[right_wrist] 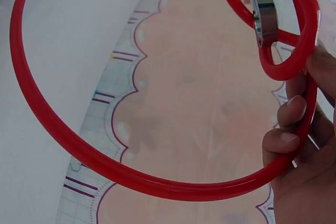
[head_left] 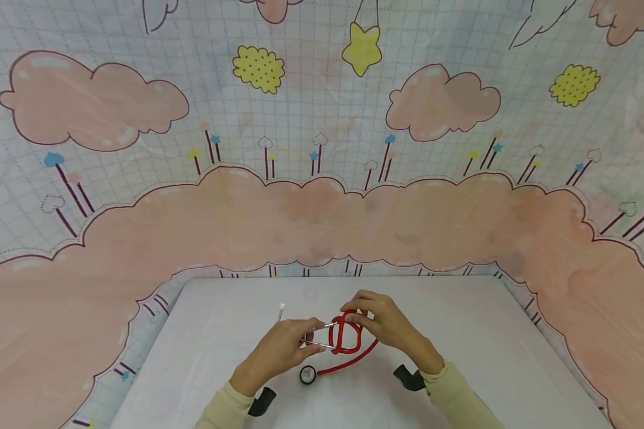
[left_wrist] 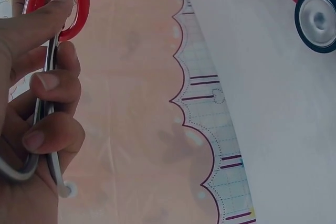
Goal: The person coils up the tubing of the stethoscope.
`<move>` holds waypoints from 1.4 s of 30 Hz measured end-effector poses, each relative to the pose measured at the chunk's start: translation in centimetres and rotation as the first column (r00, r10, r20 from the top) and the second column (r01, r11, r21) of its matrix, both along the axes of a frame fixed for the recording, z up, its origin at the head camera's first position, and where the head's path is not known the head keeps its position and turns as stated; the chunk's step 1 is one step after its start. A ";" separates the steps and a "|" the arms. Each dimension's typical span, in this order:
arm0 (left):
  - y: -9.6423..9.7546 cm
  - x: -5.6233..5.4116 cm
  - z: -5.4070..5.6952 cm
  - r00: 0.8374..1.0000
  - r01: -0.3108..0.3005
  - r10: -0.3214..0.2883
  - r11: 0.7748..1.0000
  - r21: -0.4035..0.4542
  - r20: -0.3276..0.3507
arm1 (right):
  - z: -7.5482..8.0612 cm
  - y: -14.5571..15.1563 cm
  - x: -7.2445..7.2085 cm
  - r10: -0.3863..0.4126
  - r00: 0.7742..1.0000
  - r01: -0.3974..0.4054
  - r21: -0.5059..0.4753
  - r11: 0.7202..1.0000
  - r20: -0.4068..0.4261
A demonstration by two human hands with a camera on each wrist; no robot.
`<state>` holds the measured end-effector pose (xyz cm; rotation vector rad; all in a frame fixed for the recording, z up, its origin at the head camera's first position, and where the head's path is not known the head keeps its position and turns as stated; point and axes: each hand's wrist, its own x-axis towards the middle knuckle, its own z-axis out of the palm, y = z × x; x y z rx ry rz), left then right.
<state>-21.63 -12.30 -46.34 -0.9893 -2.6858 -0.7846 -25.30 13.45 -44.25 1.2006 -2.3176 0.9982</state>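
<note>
A stethoscope with red tubing (head_left: 353, 361) is held up between the two hands over the white table. My left hand (head_left: 287, 344) grips its metal ear tubes (left_wrist: 51, 59), fingers curled round them. One white ear tip (head_left: 282, 306) sticks up behind that hand. The red tubing is looped round the metal tubes, and my right hand (head_left: 384, 320) pinches the top of the loop. In the right wrist view, the fingers (right_wrist: 287, 142) curl round a length of tubing. The round chest piece (head_left: 308, 375) hangs at the tubing's end, below and between the hands.
The white table (head_left: 204, 333) has its far edge against a patterned cloth backdrop (head_left: 354, 226) with clouds and stars. Black wrist straps or mounts (head_left: 409, 378) sit at both wrists.
</note>
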 end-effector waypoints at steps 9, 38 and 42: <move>0.1 0.2 0.4 0.996 0.086 -0.086 0.995 0.047 -0.002 | 0.2 0.1 -0.1 0.017 0.998 -0.017 -0.007 1.000 0.060; 1.2 0.5 0.3 0.991 0.129 -0.130 0.974 0.187 -0.002 | -2.5 0.1 -1.0 -0.032 0.908 0.116 -0.177 0.977 0.417; 1.2 0.3 0.2 0.992 0.115 -0.122 0.969 0.217 0.020 | -2.5 -0.1 -0.9 -0.044 0.885 0.141 -0.176 0.974 0.463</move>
